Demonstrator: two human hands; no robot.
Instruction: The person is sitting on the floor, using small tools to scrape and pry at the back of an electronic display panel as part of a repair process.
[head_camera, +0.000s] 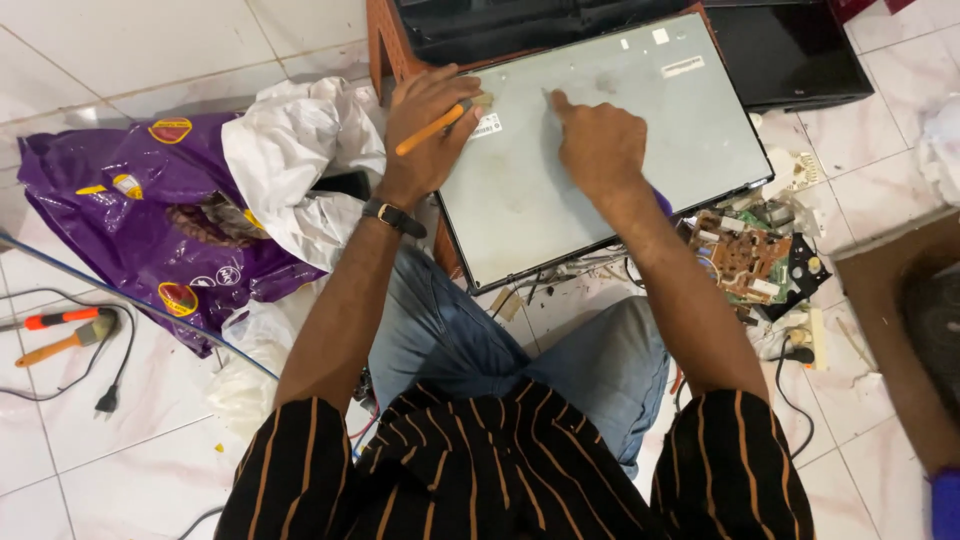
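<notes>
Head view: we are gripping an orange-handled brush (437, 127) in our left hand (425, 130), while our right hand (598, 145), holding nothing, is pressing a fingertip on the grey panel (640, 120).

We see a flat grey display panel (610, 130) lying back side up, tilted across a brown wooden stand, its near left corner hanging out over our knees. Its metal back is dull and smudged, framed by a thin dark rim, with a few small white stickers near the far edge and one near the left edge. An orange-handled brush (440, 124) lies slantwise over the panel's left edge, its pale bristle end resting on the grey surface and its handle pointing down to the left. The brush sits close beside the sticker on that left edge.
</notes>
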